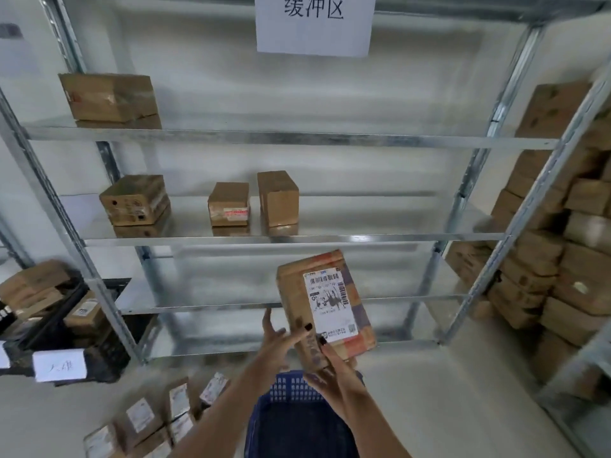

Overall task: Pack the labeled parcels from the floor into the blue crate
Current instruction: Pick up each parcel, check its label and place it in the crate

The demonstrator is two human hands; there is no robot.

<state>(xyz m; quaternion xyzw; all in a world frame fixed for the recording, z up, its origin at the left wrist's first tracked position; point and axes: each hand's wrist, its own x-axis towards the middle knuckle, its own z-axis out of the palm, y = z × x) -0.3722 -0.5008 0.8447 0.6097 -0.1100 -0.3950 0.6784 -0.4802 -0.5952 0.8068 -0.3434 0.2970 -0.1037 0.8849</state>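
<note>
I hold a brown cardboard parcel [325, 302] with a white shipping label upright in the air, in front of the lower shelves and above the blue crate [291, 388]. My right hand [334, 368] grips the parcel's bottom end, thumb on the labelled face. My left hand [281, 338] touches the parcel's left side with straight fingers, thumb lifted away. The crate stands on the floor below my arms, and its inside looks dark. Several labelled parcels [148, 418] lie on the floor left of the crate.
A metal shelf rack [297, 239] stands straight ahead with a few brown boxes [228, 203] on its upper shelves and a white paper sign [314, 24] on top. A tall stack of boxes [562, 259] fills the right side. A black crate with boxes [66, 319] sits at the left.
</note>
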